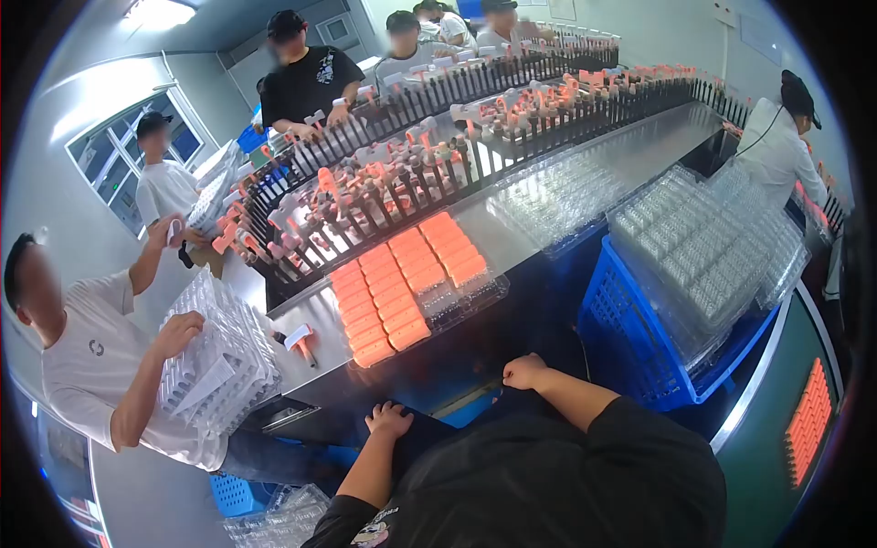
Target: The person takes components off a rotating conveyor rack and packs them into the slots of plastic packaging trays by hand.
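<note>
My left hand (390,420) lies on my left thigh, its fingers a little apart, holding nothing. On the other leg rests my right hand (523,372), its fingers curled in, with nothing showing in them. Ahead of both hands, a clear plastic tray (470,301) at the bench edge carries rows of orange moulded pieces (399,320); the tray's near-right pockets hold no pieces. To its left, a small orange-and-black part with a white tag (300,340) lies on the metal bench (512,239).
Racks of black posts (402,196) filled with orange and grey parts run along the bench. A blue crate (630,338) with stacked clear trays (694,247) stands right. At left, a co-worker (110,338) holds stacked white trays (219,356). Other people stand beyond.
</note>
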Motion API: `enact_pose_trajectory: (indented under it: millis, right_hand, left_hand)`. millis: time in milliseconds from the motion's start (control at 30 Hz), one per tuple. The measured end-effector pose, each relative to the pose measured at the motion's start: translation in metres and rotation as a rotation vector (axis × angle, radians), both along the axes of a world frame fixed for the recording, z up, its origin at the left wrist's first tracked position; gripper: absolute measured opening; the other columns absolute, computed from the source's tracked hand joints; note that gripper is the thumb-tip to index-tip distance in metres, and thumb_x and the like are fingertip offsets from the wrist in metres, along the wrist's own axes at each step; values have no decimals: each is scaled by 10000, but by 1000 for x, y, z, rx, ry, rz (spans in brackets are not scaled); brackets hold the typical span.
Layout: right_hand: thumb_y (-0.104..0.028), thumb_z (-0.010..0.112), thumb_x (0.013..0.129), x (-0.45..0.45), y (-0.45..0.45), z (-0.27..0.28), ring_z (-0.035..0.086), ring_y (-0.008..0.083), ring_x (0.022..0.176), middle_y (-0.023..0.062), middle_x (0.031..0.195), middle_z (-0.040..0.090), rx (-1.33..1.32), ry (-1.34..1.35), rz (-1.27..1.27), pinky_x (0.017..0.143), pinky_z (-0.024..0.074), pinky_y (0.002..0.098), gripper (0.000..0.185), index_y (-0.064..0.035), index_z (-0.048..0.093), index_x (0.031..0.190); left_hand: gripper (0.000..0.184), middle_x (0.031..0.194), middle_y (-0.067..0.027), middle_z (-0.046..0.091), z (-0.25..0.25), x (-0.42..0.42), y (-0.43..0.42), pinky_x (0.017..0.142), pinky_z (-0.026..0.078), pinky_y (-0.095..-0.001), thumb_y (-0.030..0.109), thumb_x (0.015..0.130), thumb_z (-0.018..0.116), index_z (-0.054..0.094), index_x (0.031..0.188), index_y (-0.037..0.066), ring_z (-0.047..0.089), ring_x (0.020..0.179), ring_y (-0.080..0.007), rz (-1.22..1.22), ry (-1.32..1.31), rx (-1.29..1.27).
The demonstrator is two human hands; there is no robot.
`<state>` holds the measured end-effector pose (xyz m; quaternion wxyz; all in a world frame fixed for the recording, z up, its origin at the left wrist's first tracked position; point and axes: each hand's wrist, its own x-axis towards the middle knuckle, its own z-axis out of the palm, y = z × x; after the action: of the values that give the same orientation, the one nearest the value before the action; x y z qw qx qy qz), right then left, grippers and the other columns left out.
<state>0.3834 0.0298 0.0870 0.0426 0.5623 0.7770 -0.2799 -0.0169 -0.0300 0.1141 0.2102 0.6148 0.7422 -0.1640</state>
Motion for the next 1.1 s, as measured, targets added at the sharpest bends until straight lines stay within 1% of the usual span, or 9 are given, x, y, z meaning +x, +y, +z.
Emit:
enact_pose_trajectory:
  millis: [67, 167, 267, 567, 1100]
  right_hand:
    - [-392, 676, 898, 0, 1, -1, 703, 245, 1105, 24, 1117, 773, -4, -16, 8, 1030, 434, 463, 289, -209, 791, 1091]
    - [-392, 676, 897, 2, 1, -5, 704, 246, 1104, 26, 1113, 774, 3, 5, -6, 1034, 435, 466, 285, -210, 792, 1084]
    - [-415, 673, 910, 7, -2, -7, 716, 231, 1070, 7, 1070, 780, 43, 6, 4, 1012, 453, 452, 296, -207, 787, 1086]
    - [-412, 677, 905, 13, -3, -9, 720, 245, 1056, 17, 1056, 781, 57, 60, -33, 999, 468, 471, 291, -201, 790, 1071]
    - [-425, 687, 898, 0, 7, -18, 725, 245, 1036, 13, 1034, 782, 80, 81, 16, 989, 480, 476, 283, -204, 790, 1043]
  left_hand:
    - [643, 1667, -25, 387, 2, 0, 0, 1240, 210, -608, 617, 918, 569, 584, 1485, 317, 257, 1576, -311, -8, -5, -10]
    - [638, 1669, -27, 385, 8, 7, 3, 1243, 213, -600, 602, 947, 536, 573, 1497, 281, 273, 1572, -299, -20, -13, -60]
    - [648, 1670, -23, 385, 0, 10, 6, 1247, 209, -595, 616, 948, 522, 571, 1499, 278, 272, 1573, -296, -46, 15, -68]
    - [635, 1672, -11, 380, -14, 8, 9, 1256, 199, -593, 615, 943, 535, 572, 1496, 304, 264, 1576, -297, -22, -59, -62]
    - [626, 1675, -2, 372, -25, -3, -3, 1266, 201, -568, 605, 947, 541, 572, 1493, 300, 262, 1577, -279, 37, -89, -56]
